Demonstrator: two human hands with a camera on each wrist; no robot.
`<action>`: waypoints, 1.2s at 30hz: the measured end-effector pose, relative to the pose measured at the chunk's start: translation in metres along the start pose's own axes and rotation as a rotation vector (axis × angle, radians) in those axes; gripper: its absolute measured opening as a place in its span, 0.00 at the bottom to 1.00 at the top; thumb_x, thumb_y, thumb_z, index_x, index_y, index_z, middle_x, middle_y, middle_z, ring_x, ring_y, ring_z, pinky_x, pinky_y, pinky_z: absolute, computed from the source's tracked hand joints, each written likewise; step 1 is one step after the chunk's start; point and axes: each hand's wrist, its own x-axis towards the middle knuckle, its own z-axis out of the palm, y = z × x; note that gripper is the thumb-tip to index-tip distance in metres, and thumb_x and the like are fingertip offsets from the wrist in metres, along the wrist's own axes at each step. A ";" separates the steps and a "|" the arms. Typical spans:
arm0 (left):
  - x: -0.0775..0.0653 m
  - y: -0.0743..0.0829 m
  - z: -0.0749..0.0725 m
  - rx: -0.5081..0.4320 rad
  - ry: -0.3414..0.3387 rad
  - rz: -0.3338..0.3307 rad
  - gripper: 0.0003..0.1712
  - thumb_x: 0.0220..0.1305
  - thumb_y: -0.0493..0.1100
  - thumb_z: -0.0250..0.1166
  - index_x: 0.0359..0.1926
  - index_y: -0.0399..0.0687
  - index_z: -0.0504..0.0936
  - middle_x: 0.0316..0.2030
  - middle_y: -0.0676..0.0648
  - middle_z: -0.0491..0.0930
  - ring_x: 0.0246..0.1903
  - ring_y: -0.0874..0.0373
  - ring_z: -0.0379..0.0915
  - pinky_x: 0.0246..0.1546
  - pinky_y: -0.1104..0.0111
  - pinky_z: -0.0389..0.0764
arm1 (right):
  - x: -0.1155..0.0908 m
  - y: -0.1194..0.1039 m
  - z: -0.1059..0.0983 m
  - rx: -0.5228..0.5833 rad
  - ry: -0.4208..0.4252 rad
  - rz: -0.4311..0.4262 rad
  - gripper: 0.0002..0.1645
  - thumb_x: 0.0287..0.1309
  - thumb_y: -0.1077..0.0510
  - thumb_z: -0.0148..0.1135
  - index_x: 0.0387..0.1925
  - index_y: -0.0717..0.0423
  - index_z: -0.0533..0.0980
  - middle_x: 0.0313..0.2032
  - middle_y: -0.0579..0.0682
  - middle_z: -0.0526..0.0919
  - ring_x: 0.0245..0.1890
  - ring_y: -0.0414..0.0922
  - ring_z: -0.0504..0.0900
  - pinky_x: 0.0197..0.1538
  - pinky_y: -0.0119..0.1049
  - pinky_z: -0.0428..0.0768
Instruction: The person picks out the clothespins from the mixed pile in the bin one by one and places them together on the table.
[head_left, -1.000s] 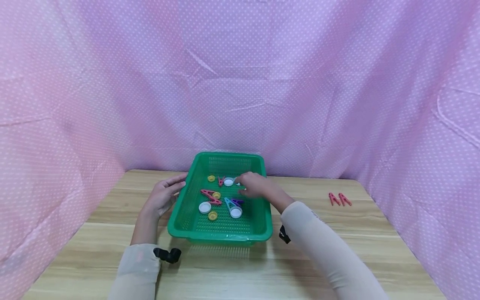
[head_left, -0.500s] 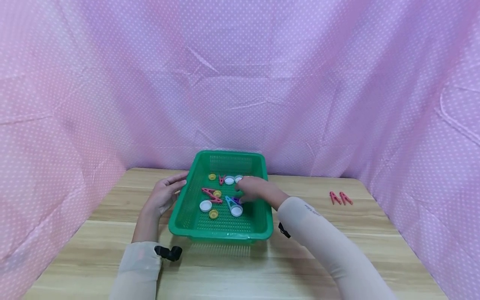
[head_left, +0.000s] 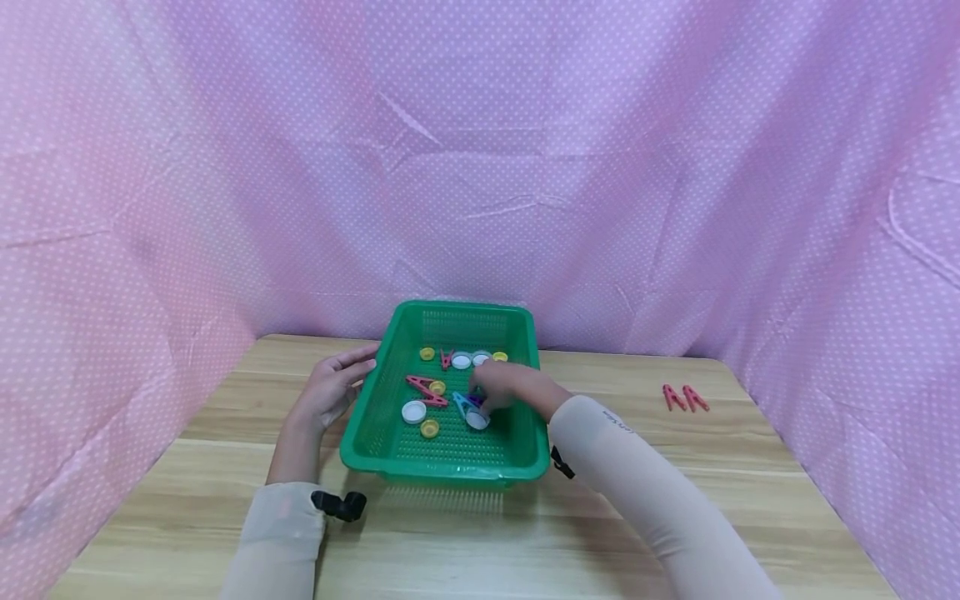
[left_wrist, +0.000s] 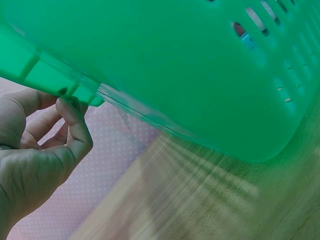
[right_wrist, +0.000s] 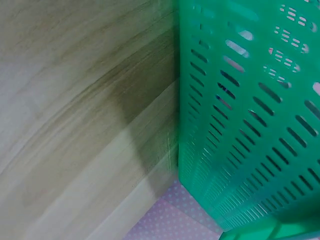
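Observation:
A green plastic basket [head_left: 442, 468] stands on the table, holding clothespins and bottle caps. My left hand [head_left: 330, 393] pinches the basket's left rim between thumb and fingers; in the left wrist view, the left hand [left_wrist: 55, 137] grips the lip from below. Inside the basket, my right hand [head_left: 498, 385] reaches down with its fingertips on a slightly tilted white bottle cap [head_left: 476, 419]. Beside that cap lies a light blue clothespin [head_left: 461, 404], with a purple clothespin [head_left: 476, 401] partly covered by the fingers. The basket wall hides the right hand in the right wrist view.
Pink clothespins [head_left: 427, 391], yellow caps [head_left: 429, 428] and another white cap [head_left: 413, 412] lie on the basket floor. More white caps [head_left: 461, 361] are farther back. Two pink clothespins [head_left: 684, 397] lie on the table [head_left: 750, 483] at right. A pink dotted cloth [head_left: 480, 167] hangs behind.
My right hand has come nearer within the basket, from the far caps to the near white cap, uncovering a white and a yellow cap. That near cap has tilted. The left hand keeps its hold.

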 end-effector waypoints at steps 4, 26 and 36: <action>0.000 0.001 0.001 0.001 0.001 -0.005 0.27 0.74 0.36 0.62 0.70 0.32 0.71 0.50 0.54 0.85 0.46 0.62 0.81 0.49 0.68 0.84 | 0.001 0.000 0.001 0.034 -0.008 -0.021 0.24 0.62 0.50 0.74 0.57 0.54 0.83 0.48 0.47 0.88 0.40 0.37 0.82 0.51 0.35 0.84; 0.001 0.003 0.002 -0.016 -0.006 -0.006 0.28 0.75 0.36 0.61 0.71 0.30 0.68 0.50 0.54 0.86 0.44 0.64 0.82 0.48 0.69 0.83 | 0.001 0.003 0.001 0.126 -0.020 -0.027 0.25 0.61 0.56 0.74 0.60 0.53 0.82 0.34 0.43 0.82 0.31 0.38 0.74 0.35 0.31 0.75; 0.000 0.004 0.001 -0.009 0.005 -0.006 0.29 0.74 0.37 0.63 0.71 0.31 0.69 0.49 0.54 0.86 0.44 0.64 0.82 0.48 0.69 0.83 | 0.000 0.003 0.000 0.128 -0.002 -0.048 0.14 0.61 0.63 0.71 0.49 0.52 0.86 0.34 0.42 0.83 0.30 0.38 0.75 0.33 0.29 0.74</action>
